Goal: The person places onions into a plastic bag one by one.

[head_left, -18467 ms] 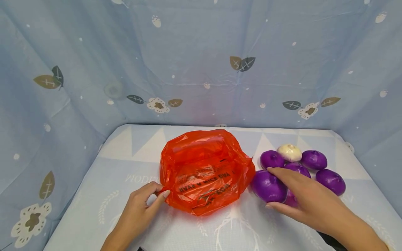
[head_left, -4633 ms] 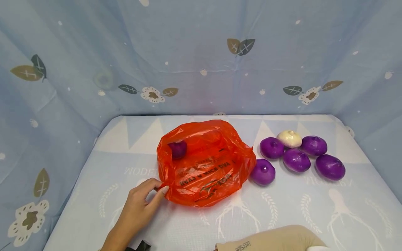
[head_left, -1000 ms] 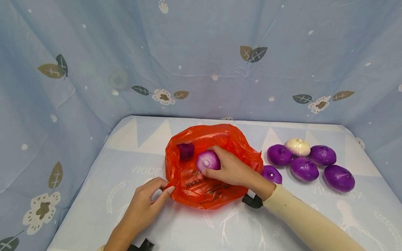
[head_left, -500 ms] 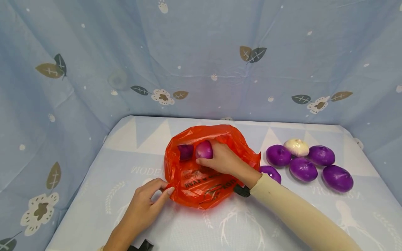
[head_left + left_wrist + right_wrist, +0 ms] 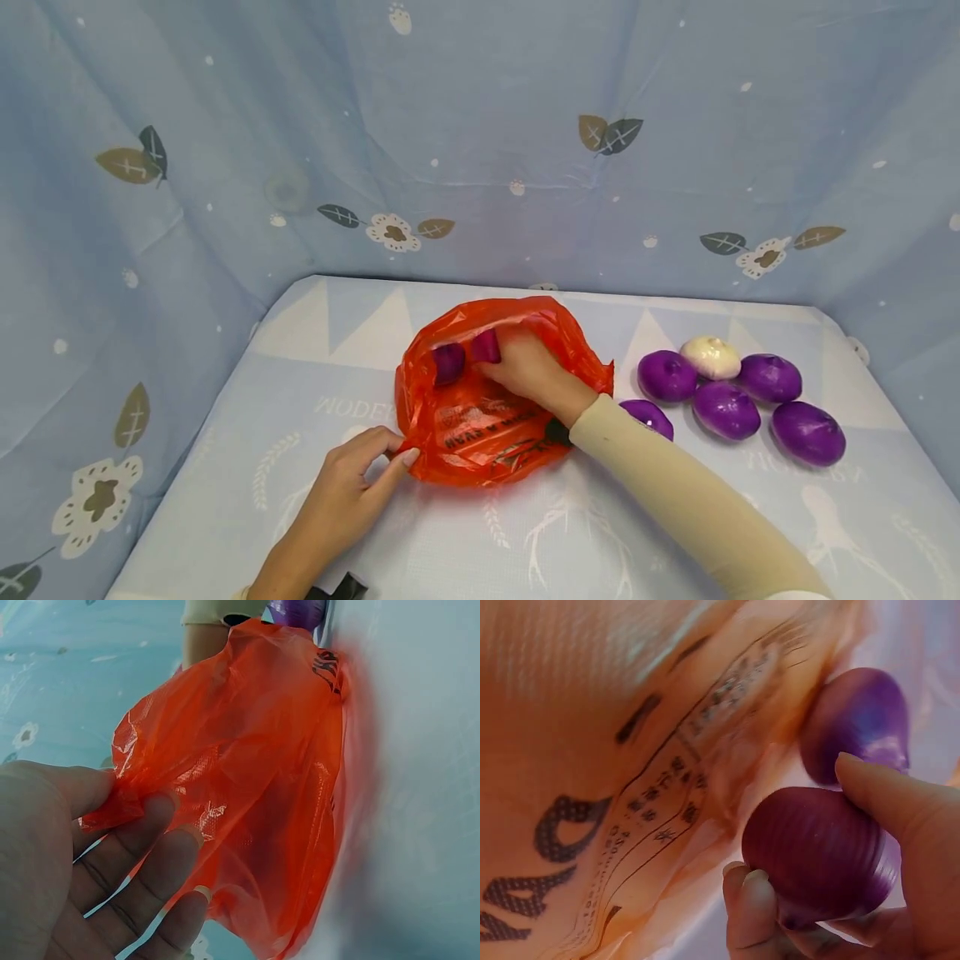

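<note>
My left hand [image 5: 337, 500] pinches the near left rim of a red plastic bag [image 5: 487, 467] between thumb and fingers. The bag's mouth gapes upward, with black print on its inner side. Deep inside it, my right hand [image 5: 528, 367] grips a purple onion [image 5: 486, 346], also seen in the right wrist view as a ribbed, round onion [image 5: 810, 855] between thumb and fingers. A second purple onion [image 5: 448, 364] lies in the bag at the left, just beside the held one. The bag wall [image 5: 247, 765] fills much of the left wrist view.
Right of the bag, several purple onions [image 5: 726, 410] and one whitish onion [image 5: 711, 358] lie grouped on the patterned tabletop [image 5: 360, 392]. One purple onion [image 5: 647, 417] sits close by the bag, partly behind the right sleeve [image 5: 675, 492]. A blue curtain [image 5: 480, 150] hangs behind.
The right hand, earlier out of view, now holds an onion within the bag, having moved it farther back and down during the last second. The left hand has kept its hold on the rim.
</note>
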Demonstrator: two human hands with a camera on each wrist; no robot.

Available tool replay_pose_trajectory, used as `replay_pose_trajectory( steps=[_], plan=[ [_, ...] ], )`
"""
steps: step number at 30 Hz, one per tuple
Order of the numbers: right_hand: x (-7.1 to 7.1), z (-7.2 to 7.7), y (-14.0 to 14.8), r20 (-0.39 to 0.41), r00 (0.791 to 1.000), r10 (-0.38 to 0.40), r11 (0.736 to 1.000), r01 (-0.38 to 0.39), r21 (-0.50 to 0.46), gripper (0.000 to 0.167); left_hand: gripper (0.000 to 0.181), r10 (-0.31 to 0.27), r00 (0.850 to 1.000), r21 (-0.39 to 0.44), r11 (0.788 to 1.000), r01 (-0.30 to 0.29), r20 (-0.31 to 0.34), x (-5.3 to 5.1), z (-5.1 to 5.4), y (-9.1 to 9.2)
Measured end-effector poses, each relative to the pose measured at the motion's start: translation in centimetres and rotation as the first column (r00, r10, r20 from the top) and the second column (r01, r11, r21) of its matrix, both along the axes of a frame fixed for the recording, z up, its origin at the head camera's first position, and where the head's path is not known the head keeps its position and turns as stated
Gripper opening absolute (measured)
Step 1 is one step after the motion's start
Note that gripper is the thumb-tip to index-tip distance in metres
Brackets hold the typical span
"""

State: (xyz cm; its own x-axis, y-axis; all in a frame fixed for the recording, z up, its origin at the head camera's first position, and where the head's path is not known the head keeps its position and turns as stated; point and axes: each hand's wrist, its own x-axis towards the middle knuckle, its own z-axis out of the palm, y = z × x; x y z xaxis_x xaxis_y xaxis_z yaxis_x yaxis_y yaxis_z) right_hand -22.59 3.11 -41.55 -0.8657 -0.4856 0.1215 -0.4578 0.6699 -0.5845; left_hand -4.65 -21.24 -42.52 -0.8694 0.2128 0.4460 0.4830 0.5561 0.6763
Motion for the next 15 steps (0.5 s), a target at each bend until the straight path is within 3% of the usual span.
replay_pose_trajectory(
  steps=[3,9,15],
  plan=[
    [-0.2,-0.3,-0.3,-0.068,0.998,-0.010,0.998,0.014,0.062,0.043,0.018,-0.005,1.000,0.001,1.000,0.005,0.000,0.0,0.0,0.0],
    [-0.3,-1.3,-0.8,-0.204,0.978,0.049,0.991,-0.022,0.133,0.031,0.007,-0.007,1.000,-0.003,1.000,0.007,-0.002,0.1,-0.1,0.1],
    [-0.8,-2.4,-0.8,-0.307,0.951,0.033,0.993,0.004,0.118,0.020,0.014,-0.004,1.000,0.001,1.000,0.004,0.008,0.1,0.0,0.1]
  ],
)
